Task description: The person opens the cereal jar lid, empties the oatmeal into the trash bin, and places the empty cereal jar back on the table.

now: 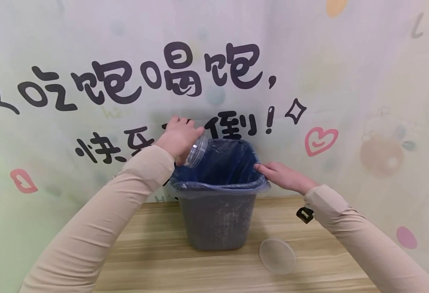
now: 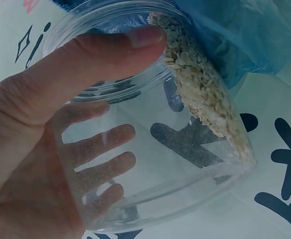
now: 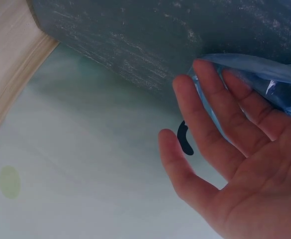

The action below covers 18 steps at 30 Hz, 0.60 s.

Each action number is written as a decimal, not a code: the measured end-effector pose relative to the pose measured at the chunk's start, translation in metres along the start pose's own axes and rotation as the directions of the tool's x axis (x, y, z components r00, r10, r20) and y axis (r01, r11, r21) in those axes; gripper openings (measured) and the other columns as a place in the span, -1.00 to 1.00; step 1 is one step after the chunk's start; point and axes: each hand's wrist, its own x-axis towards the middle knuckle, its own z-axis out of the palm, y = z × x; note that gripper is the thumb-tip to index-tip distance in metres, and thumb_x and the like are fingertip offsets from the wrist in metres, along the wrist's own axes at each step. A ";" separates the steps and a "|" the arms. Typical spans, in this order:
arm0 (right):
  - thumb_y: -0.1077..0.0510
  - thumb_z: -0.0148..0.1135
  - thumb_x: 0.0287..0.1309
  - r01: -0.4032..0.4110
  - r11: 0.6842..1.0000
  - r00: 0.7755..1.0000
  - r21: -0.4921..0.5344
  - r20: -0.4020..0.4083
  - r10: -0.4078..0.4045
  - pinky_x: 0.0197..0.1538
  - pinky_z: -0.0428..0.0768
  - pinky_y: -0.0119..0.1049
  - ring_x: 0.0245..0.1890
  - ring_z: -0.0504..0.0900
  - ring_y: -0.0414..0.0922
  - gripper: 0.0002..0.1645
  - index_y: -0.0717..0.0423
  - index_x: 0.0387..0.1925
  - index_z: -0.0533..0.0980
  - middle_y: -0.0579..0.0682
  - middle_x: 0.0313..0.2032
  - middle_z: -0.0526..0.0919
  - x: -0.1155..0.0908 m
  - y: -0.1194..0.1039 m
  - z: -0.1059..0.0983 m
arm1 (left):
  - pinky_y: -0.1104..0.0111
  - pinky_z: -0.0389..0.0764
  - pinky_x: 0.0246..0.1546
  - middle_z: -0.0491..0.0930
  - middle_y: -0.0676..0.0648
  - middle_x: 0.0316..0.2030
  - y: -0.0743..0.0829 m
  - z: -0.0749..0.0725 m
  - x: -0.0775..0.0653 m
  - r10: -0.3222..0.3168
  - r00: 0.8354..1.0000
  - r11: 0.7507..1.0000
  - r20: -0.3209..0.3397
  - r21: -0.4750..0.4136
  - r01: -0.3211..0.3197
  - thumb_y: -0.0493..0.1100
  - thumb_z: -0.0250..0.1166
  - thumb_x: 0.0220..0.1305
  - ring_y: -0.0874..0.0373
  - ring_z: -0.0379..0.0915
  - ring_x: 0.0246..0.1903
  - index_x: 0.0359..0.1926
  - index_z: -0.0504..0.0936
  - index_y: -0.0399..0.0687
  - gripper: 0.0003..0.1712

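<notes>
A clear round jar (image 2: 150, 159) lies tilted in my left hand (image 1: 179, 136), with the thumb across its neck and the fingers wrapped behind. Rolled oats (image 2: 200, 84) rest along the jar's lower side, reaching toward its mouth. That mouth points into a grey trash bin (image 1: 218, 221) lined with a blue plastic bag (image 2: 240, 35). At the bin's right rim, my right hand (image 1: 282, 175) holds on, its thumb over the edge. The right wrist view shows its other fingers (image 3: 210, 109) loosely bent outside, against the bag; the thumb is hidden there.
A round translucent lid (image 1: 277, 255) lies on the wood-grain table (image 1: 148, 248), in front and to the right of the bin. Close behind the bin hangs a pale backdrop (image 1: 357, 81) with black lettering. A black strap piece (image 1: 304, 215) shows at my right wrist.
</notes>
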 end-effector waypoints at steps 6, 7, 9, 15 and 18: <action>-0.01 -0.24 0.49 -0.001 1.000 1.000 0.014 -0.005 0.001 -0.35 0.29 -0.23 -0.56 0.26 -0.14 -0.49 0.08 -0.55 0.41 -0.14 -0.63 0.18 0.000 -0.001 0.002 | 0.00 0.22 0.19 0.32 -0.23 0.18 0.001 0.000 0.000 0.009 1.000 1.000 -0.004 0.023 -0.009 -0.08 0.60 -0.25 -0.19 0.21 0.16 0.36 0.21 -0.03 0.11; -0.01 -0.24 0.49 0.002 1.000 1.000 0.016 -0.004 -0.002 -0.35 0.29 -0.23 -0.56 0.27 -0.14 -0.49 0.08 -0.55 0.42 -0.14 -0.63 0.18 0.000 -0.002 0.002 | 0.00 0.22 0.19 0.32 -0.23 0.17 0.002 0.000 0.000 0.009 1.000 1.000 -0.004 0.026 -0.008 -0.07 0.60 -0.24 -0.19 0.21 0.16 0.36 0.21 -0.03 0.11; -0.01 -0.24 0.49 0.001 1.000 1.000 0.019 -0.001 -0.001 -0.35 0.28 -0.23 -0.56 0.26 -0.14 -0.49 0.08 -0.54 0.42 -0.14 -0.63 0.19 0.000 -0.001 0.002 | 0.00 0.22 0.19 0.32 -0.23 0.17 0.002 0.000 0.000 0.009 1.000 0.999 -0.005 0.031 -0.009 -0.06 0.60 -0.24 -0.19 0.21 0.16 0.36 0.21 -0.03 0.11; -0.01 -0.25 0.49 -0.009 1.000 1.000 0.020 -0.001 0.009 -0.35 0.29 -0.23 -0.55 0.27 -0.14 -0.49 0.08 -0.54 0.42 -0.14 -0.62 0.19 0.000 -0.002 0.002 | 0.00 0.22 0.19 0.32 -0.23 0.17 0.002 0.000 -0.001 0.010 1.000 0.999 0.000 0.037 -0.010 -0.02 0.59 -0.23 -0.20 0.21 0.16 0.34 0.22 -0.03 0.09; -0.01 -0.25 0.49 -0.015 1.000 1.000 0.021 -0.003 0.015 -0.34 0.29 -0.22 -0.55 0.28 -0.13 -0.49 0.09 -0.54 0.42 -0.14 -0.62 0.19 -0.001 -0.003 0.003 | 0.00 0.21 0.19 0.32 -0.23 0.17 0.003 0.000 -0.001 0.012 1.000 0.999 0.003 0.040 -0.013 -0.04 0.58 -0.22 -0.19 0.21 0.16 0.35 0.21 -0.02 0.08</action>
